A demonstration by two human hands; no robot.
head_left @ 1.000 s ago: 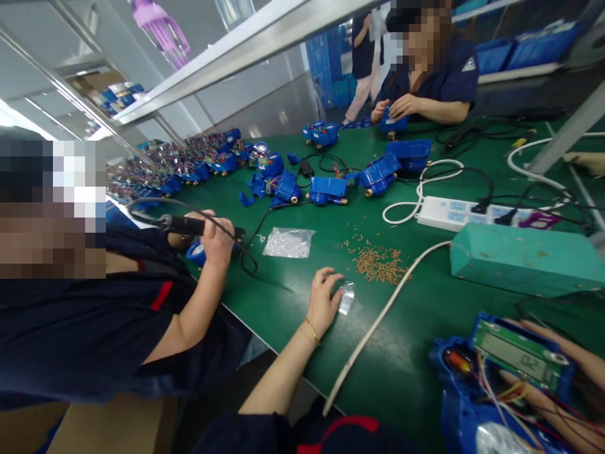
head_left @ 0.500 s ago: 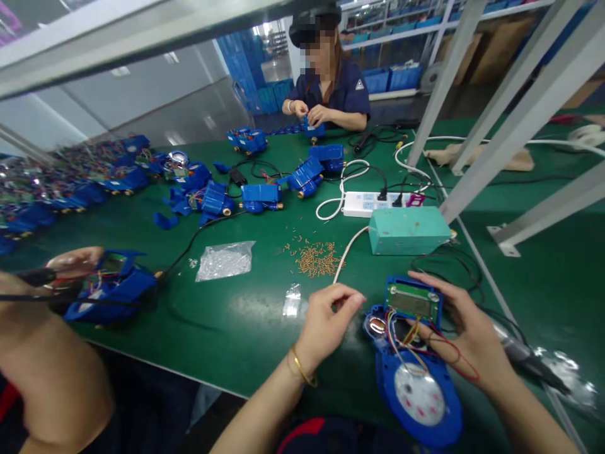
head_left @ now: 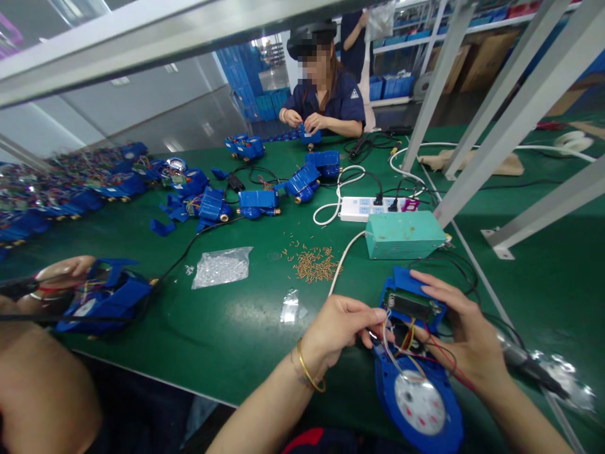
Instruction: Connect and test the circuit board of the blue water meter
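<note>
A blue water meter [head_left: 418, 403] with a white dial lies at the near edge of the green table [head_left: 227, 328], its top open and red, yellow and white wires showing. My right hand [head_left: 466, 340] is closed on the meter's tilted circuit board [head_left: 413, 304]. My left hand [head_left: 343, 328], with a gold bangle at the wrist, pinches something small I cannot make out at the left side of the open housing, next to the wires.
A pile of small brass parts [head_left: 312, 265], a bag of clear pieces [head_left: 221, 266], a teal box [head_left: 404, 234] and a white power strip [head_left: 373, 208] lie ahead. A co-worker's hands [head_left: 51, 284] hold another blue meter [head_left: 106, 296] at left. A second co-worker [head_left: 326, 101] sits opposite. Several blue meters [head_left: 70, 195] line the left.
The view swung from the left neighbour to my own meter. My left hand left the small plastic bag and came to the open housing. My right hand tilted the circuit board up.
</note>
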